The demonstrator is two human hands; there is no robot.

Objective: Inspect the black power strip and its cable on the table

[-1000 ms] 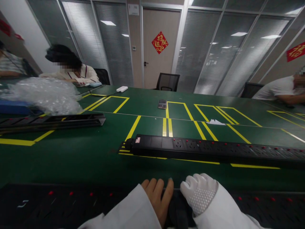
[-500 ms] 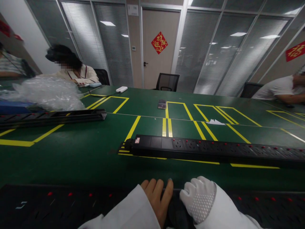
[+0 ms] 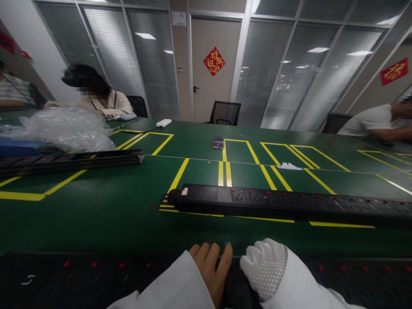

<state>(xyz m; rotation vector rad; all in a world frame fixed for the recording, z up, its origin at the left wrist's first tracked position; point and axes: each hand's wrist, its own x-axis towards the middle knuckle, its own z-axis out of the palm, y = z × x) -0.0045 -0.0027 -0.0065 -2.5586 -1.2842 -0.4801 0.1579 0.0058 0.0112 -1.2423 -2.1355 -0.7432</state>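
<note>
A long black power strip [image 3: 106, 279] with red switches runs along the table's near edge. My left hand [image 3: 212, 266], bare in a white sleeve, rests over its far side with fingers bent over the edge. My right hand [image 3: 264, 262], in a white dotted glove, is curled closed just to the right. A dark object [image 3: 240, 285] lies between the two hands, too dim to identify; whether the right fingers hold it or the strip is hidden. Beyond them, untouched, lies a second black power strip [image 3: 289, 204] with a small label at its left end.
Yellow tape lines mark the green table [image 3: 128, 214]. At left are another black strip [image 3: 128, 158] and clear plastic wrap [image 3: 71, 128]. A small dark item [image 3: 218, 143], white paper scraps [image 3: 288, 166] and a white device [image 3: 164, 123] lie farther back. Other people sit on both sides.
The view has shifted slightly, so the background sits a little lower. Both hands keep nearly the same place and pose on the near strip.
</note>
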